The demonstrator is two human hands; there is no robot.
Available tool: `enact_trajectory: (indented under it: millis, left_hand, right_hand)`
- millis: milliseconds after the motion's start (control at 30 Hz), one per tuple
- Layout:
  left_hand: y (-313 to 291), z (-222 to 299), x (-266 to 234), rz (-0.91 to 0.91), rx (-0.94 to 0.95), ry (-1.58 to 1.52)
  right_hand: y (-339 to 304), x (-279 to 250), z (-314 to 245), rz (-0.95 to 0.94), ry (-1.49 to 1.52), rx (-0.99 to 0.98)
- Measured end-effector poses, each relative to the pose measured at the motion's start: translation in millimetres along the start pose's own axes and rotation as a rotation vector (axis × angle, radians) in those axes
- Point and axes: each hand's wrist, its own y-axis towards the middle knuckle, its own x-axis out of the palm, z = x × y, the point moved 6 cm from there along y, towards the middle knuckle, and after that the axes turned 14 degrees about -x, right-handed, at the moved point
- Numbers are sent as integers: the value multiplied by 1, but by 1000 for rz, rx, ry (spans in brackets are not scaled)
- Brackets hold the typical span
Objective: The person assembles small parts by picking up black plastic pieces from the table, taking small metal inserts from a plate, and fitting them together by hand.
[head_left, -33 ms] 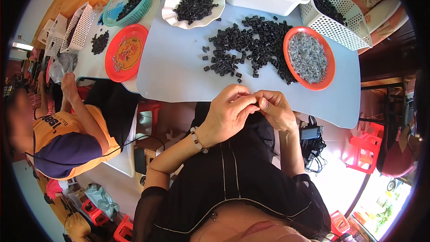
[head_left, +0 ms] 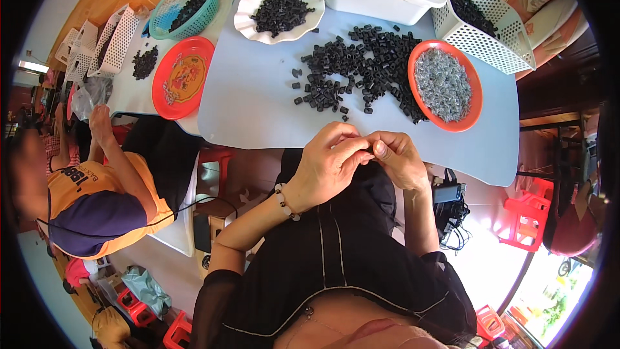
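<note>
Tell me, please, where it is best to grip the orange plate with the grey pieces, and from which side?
Probably the orange plate is best taken by its bare raised rim on the near edge, coming from the person's side. The grey pieces fill the middle, a white basket stands close behind, and black parts lie to its left.

Black parts (head_left: 361, 64), orange plate (head_left: 476, 94), pale blue table (head_left: 258, 103).

Whatever the pinched fingers (head_left: 361, 150) hold is too small to tell.
</note>
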Motion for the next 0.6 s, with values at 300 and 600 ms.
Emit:
enact_trajectory:
  millis: [300,600]
  left_hand:
    - [7,-7,3,74,39,13]
    - [6,-52,7,27,-95,-136]
  right_hand:
    - [6,2,-40,89,-752,-136]
    - [76,-32,-149,208,-1360,-543]
